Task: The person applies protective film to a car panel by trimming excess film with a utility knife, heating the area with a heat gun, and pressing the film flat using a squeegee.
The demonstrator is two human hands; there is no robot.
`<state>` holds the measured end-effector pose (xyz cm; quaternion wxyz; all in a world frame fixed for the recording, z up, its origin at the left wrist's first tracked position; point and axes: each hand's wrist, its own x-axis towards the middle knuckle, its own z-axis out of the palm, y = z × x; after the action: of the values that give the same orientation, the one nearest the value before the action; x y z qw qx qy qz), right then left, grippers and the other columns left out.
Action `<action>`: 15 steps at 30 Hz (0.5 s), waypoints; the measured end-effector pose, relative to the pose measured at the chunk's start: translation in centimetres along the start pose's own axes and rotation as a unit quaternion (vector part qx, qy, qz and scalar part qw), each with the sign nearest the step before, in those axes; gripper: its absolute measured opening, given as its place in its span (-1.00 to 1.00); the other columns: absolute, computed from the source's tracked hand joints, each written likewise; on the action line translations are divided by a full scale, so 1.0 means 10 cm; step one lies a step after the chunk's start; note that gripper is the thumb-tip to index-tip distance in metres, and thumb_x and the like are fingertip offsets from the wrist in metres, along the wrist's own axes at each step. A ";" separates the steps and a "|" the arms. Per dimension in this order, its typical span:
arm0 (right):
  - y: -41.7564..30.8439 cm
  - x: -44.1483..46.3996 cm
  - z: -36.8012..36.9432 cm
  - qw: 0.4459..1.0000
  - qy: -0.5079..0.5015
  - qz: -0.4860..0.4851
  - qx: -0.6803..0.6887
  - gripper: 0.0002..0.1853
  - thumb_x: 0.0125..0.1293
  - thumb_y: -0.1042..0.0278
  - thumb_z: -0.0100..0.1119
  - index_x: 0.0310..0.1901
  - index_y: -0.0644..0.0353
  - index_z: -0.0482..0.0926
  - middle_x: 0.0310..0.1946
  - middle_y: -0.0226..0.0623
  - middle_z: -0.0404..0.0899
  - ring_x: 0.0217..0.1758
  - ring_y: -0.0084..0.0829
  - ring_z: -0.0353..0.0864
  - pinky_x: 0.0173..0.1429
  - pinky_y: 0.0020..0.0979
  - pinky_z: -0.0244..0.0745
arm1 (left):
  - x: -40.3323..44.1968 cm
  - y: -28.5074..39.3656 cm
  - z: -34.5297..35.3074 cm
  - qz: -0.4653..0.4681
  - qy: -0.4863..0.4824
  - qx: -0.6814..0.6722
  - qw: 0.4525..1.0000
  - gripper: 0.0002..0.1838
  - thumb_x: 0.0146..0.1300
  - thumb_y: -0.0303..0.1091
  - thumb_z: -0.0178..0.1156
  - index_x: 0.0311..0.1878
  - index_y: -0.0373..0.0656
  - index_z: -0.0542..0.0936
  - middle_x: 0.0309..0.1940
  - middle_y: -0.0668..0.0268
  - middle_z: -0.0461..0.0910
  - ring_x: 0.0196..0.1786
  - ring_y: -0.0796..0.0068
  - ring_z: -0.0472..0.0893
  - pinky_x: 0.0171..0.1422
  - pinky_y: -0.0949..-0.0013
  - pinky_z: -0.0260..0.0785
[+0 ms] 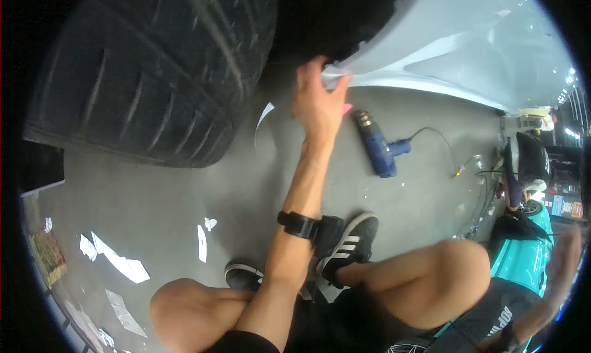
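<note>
My left hand reaches up to the lower edge of a pale, glossy car body panel beside the wheel. Its thumb and fingers are closed on a whitish translucent film at the panel's corner. A small pink piece shows beside the palm; whether the hand holds it I cannot tell. Out at the far right, my right hand is raised off to the side, blurred, its fingers seemingly stretched out with nothing visible in them. A blue heat gun lies on the floor below the panel.
A large black tire fills the upper left. The heat gun's cord runs right over the grey floor. White film scraps lie at lower left. A turquoise toy-like car and a person are at the right.
</note>
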<state>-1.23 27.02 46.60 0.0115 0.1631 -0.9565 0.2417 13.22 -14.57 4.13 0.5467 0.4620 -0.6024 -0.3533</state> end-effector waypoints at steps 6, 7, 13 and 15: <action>-0.75 -1.00 1.32 0.888 -0.122 -0.182 0.403 -0.61 0.64 -0.01 -0.27 0.17 0.08 0.39 -0.58 -0.50 0.36 -0.74 -0.74 0.20 -0.79 -0.68 0.07 | 0.11 -0.01 -0.13 -0.121 -0.090 -0.140 0.978 -0.53 0.04 -0.31 0.52 0.04 -0.17 0.62 -0.14 0.25 0.62 -0.31 0.39 0.60 -0.48 0.27 0.58; -1.11 -1.09 1.90 0.795 -0.056 0.097 0.596 -0.70 0.62 0.07 -0.13 0.12 0.07 0.43 -0.57 -0.66 0.29 -0.76 -0.82 0.08 -0.80 -0.71 -0.10 | 0.14 0.01 -0.17 -0.142 -0.112 -0.151 0.972 -0.54 0.07 -0.32 0.49 0.06 -0.14 0.62 -0.15 0.29 0.60 -0.38 0.49 0.55 -0.67 0.39 0.53; -1.23 -0.97 4.52 0.764 -0.153 0.094 0.620 -0.77 0.52 0.14 0.11 -0.15 0.14 0.53 -0.57 -0.59 0.30 -0.64 -0.75 0.11 -0.60 -0.61 -0.02 | 0.24 0.10 -0.33 -0.160 -0.150 -0.125 0.968 -0.56 0.09 -0.31 0.47 0.06 -0.12 0.63 -0.19 0.25 0.61 -0.34 0.46 0.56 -0.58 0.33 0.55; -1.17 -0.95 4.70 0.749 -0.163 0.087 0.637 -0.78 0.54 0.18 0.07 -0.10 0.17 0.52 -0.54 -0.57 0.31 -0.61 -0.74 0.12 -0.56 -0.62 -0.02 | 0.27 0.23 -0.42 -0.239 -0.191 -0.092 0.947 -0.58 0.11 -0.31 0.45 0.06 -0.13 0.63 -0.14 0.24 0.66 -0.29 0.46 0.58 -0.41 0.33 0.53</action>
<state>14.11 -1.67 9.50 -0.2719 0.0851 -0.5783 0.7645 17.00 -16.06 7.78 0.3609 0.4639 -0.5322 -0.6094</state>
